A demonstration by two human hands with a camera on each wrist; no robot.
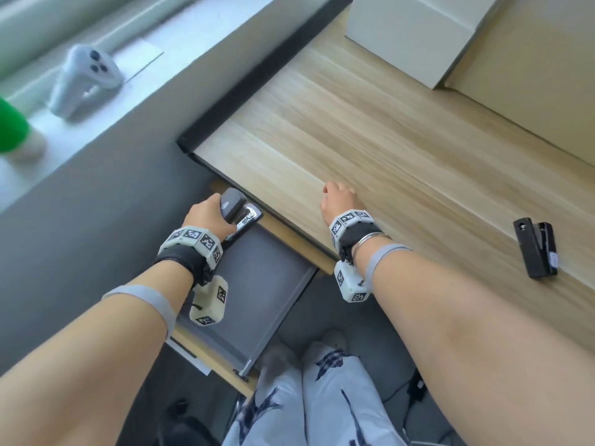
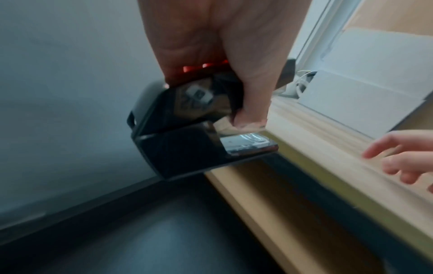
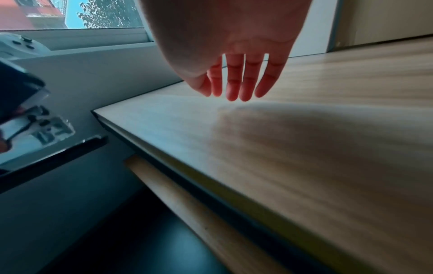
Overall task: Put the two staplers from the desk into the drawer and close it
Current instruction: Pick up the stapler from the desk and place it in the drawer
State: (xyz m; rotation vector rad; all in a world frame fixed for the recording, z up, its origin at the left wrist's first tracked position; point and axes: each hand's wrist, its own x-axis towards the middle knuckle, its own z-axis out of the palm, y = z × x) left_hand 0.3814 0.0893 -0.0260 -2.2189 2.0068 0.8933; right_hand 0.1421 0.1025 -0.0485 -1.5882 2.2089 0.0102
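The left hand point(image 1: 206, 217), on a bare forearm with a marker-studded wristband, curls its fingers point(image 2: 251, 103) and thumb round a dark grey metal stapler point(image 1: 236, 214), holding it above the open grey drawer point(image 1: 257, 284). The right hand point(image 1: 339, 199) hangs to the right of that drawer, palm down, fingers point(image 3: 234, 87) straight, together, gripping nothing.
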